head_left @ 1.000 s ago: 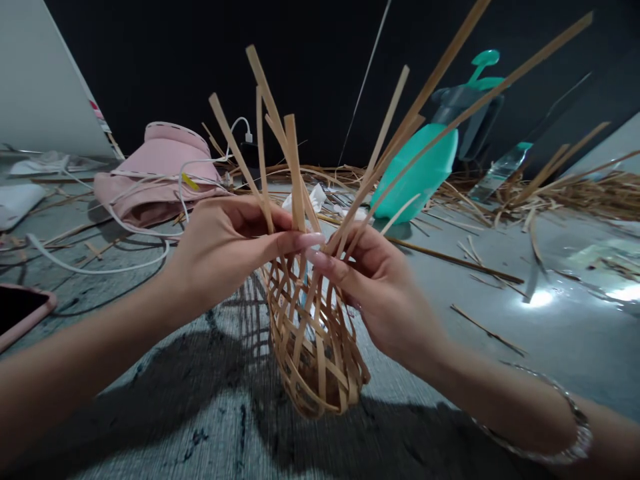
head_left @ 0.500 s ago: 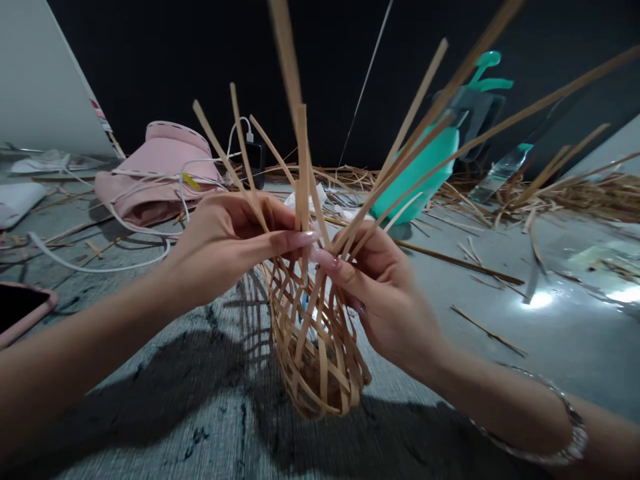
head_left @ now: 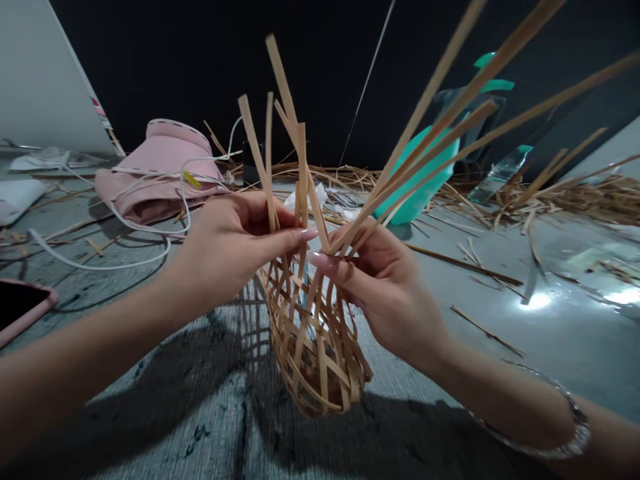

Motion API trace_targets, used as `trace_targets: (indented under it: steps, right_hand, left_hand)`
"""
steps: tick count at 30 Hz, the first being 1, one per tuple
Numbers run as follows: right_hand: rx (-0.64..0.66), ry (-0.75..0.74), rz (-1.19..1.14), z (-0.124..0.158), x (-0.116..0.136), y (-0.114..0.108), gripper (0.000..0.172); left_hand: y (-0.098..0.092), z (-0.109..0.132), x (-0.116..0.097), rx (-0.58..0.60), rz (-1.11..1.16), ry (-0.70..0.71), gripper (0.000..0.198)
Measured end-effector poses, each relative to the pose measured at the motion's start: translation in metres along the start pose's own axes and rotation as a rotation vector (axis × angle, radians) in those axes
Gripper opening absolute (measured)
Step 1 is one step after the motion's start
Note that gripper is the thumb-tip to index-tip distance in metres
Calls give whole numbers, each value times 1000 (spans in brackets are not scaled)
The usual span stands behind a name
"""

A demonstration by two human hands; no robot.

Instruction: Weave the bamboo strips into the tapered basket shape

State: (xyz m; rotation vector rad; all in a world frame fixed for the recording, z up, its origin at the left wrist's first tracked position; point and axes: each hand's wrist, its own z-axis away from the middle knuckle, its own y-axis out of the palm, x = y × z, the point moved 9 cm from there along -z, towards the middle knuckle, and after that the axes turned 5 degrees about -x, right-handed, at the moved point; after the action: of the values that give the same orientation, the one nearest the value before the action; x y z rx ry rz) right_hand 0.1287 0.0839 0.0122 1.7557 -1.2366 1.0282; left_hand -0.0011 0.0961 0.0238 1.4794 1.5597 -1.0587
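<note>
The partly woven bamboo basket (head_left: 315, 353) hangs in the lower middle of the frame, above the grey floor (head_left: 150, 400), and its loose strips now stand closer together than half a second ago, so the top of the basket looks narrower. The left hand (head_left: 225, 257) is half closed, and its fingers (head_left: 295, 235) curl around the upright bamboo strips (head_left: 273, 147) at the basket's neck. The right hand (head_left: 385, 293) is also nearly closed, and its fingertips (head_left: 325, 262) pinch the long strips (head_left: 440, 140) that lean to the upper right, in front of a teal spray bottle (head_left: 425, 180).
</note>
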Motion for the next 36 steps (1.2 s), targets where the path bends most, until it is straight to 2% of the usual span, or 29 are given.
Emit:
trace_targets:
  steps: [8, 11, 14, 20, 36]
  right_hand:
    - [-27, -139, 52, 1, 6, -1, 19]
    - [-26, -149, 66, 1, 6, -2, 20]
    - [-1, -157, 87, 1, 6, -1, 17]
    - [11, -274, 182, 4, 15, 2, 20]
    - [-10, -253, 255, 4, 14, 1, 21]
  left_hand:
    - [-6, 0, 10, -43, -61, -95, 11]
    - [-7, -1, 15, -56, -70, -138, 13]
    - [-7, -1, 17, -52, -83, -144, 13]
    - [-11, 0, 19, -81, -154, -159, 16]
    - [-9, 1, 29, -62, -98, -241, 11]
